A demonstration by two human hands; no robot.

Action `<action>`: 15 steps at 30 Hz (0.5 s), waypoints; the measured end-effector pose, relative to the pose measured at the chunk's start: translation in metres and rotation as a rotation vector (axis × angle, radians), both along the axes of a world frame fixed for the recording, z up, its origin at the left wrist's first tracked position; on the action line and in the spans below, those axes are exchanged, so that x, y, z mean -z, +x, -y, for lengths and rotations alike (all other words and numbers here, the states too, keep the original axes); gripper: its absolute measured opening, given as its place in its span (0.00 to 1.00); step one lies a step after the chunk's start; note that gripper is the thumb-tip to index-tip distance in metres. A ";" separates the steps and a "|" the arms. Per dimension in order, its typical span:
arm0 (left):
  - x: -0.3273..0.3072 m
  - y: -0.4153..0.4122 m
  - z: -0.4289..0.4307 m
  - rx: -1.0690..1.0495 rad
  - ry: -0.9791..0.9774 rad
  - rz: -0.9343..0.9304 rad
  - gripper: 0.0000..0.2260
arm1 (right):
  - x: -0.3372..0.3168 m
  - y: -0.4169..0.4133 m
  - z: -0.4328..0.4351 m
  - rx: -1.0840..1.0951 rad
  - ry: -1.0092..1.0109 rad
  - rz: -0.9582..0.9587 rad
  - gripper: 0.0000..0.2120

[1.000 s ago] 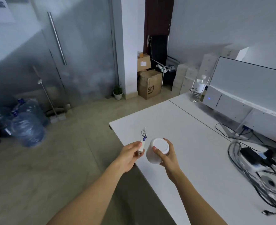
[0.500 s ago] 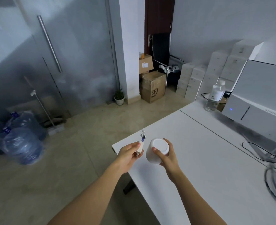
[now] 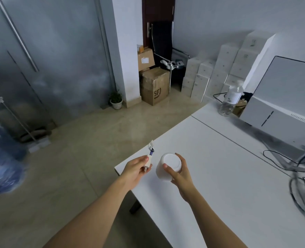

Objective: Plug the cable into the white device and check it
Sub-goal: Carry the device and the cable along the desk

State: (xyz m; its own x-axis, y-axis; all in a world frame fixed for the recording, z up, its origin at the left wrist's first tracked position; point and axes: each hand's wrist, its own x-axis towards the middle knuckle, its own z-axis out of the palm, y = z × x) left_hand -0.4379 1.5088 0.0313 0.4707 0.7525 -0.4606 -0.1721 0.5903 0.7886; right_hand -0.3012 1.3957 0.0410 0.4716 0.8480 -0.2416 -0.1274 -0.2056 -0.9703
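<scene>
Flanking hands, water bottle [image 3: 232, 99], tangled cables [image 3: 302, 192], white table [image 3: 219, 176]

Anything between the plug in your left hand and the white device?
Nothing: in the head view, only a narrow gap of bare white table separates the small white plug from the white cylindrical device.

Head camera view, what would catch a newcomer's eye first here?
The two hands at centre: the right hand grips a white device above the white table near its corner, the left hand pinches a small white plug beside it. Behind, white boxes are stacked against the wall.
</scene>
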 end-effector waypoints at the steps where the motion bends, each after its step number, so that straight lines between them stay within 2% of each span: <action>1: 0.002 0.000 -0.004 0.015 -0.005 -0.001 0.07 | 0.002 -0.002 -0.003 0.010 -0.007 -0.004 0.40; 4: 0.009 0.000 -0.018 0.048 -0.025 -0.007 0.08 | 0.008 -0.006 -0.012 0.045 -0.020 -0.027 0.41; 15: 0.032 0.003 -0.050 0.213 -0.063 -0.124 0.09 | 0.036 -0.025 -0.030 0.184 -0.060 -0.068 0.34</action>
State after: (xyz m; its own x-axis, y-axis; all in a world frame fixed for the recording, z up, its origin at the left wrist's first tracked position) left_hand -0.4348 1.5588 -0.0003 0.5526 0.6099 -0.5680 0.0578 0.6518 0.7562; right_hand -0.3264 1.4258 0.0051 0.5983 0.7321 -0.3257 -0.2333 -0.2298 -0.9449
